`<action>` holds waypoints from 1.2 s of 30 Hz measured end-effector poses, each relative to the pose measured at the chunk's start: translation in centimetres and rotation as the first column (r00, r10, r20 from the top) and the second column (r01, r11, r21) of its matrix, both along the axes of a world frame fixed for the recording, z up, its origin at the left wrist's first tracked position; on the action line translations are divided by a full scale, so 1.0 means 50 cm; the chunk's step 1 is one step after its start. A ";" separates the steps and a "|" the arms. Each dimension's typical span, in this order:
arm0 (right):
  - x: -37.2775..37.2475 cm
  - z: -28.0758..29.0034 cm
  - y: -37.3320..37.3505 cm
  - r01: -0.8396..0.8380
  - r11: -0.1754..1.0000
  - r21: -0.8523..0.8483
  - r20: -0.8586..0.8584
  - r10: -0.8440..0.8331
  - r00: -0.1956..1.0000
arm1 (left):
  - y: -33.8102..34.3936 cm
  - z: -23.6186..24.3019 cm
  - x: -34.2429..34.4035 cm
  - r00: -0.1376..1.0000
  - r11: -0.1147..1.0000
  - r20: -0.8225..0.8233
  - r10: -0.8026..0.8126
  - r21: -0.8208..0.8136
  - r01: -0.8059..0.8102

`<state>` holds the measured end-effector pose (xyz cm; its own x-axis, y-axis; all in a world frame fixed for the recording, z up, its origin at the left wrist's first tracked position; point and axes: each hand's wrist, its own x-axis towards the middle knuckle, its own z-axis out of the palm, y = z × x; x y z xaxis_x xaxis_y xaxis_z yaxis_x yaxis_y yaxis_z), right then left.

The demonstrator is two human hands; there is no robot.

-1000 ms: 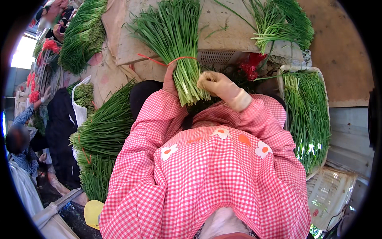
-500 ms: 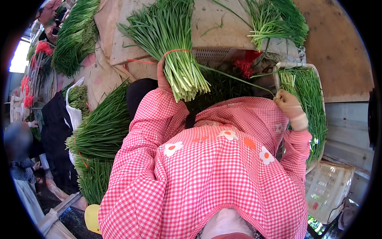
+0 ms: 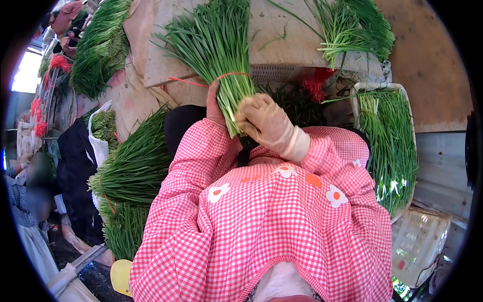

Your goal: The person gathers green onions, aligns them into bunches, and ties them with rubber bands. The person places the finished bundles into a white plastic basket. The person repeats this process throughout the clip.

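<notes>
A thick bundle of green chives (image 3: 221, 55) stands fanned out in front of me, bound with a red band (image 3: 231, 75). My left hand (image 3: 215, 108) grips the bundle's stems from behind, just under the band. My right hand (image 3: 266, 121), in a beige glove, presses against the cut stem ends on the right side. Both arms wear pink checked sleeves with flower prints.
A white tray (image 3: 408, 126) full of chives sits at right, an empty white basket (image 3: 420, 239) below it. More chive bundles (image 3: 133, 168) pile at left, and another bunch (image 3: 352, 30) lies on the board above. Red bands (image 3: 317, 83) lie near a crate. Another person (image 3: 30, 201) stands far left.
My right hand went out to the tray of chives at right, then came back to the bundle's stem ends. The left hand kept holding the bundle.
</notes>
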<state>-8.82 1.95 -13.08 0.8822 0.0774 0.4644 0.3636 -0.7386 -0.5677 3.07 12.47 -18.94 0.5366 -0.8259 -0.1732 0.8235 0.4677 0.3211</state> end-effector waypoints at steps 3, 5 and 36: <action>-0.049 0.002 -0.016 -0.139 0.930 0.341 -0.224 0.225 0.948 | 0.002 -0.008 0.002 0.997 0.998 -0.037 0.068 0.014 -0.068; -0.079 0.011 -0.054 -0.065 0.804 0.592 -0.321 0.309 0.895 | 0.002 0.002 0.006 0.996 0.997 -0.047 0.070 0.046 -0.068; 0.215 0.348 -0.227 -0.204 0.759 0.618 0.275 0.034 0.961 | -0.144 0.451 0.253 0.098 0.949 0.972 0.214 -0.182 -0.258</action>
<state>1.90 -9.39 4.29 0.7448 -0.2131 0.6324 0.6064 -0.1795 -0.7746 15.73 5.27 3.60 0.4327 -0.6285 0.6463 -0.3484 0.5446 0.7629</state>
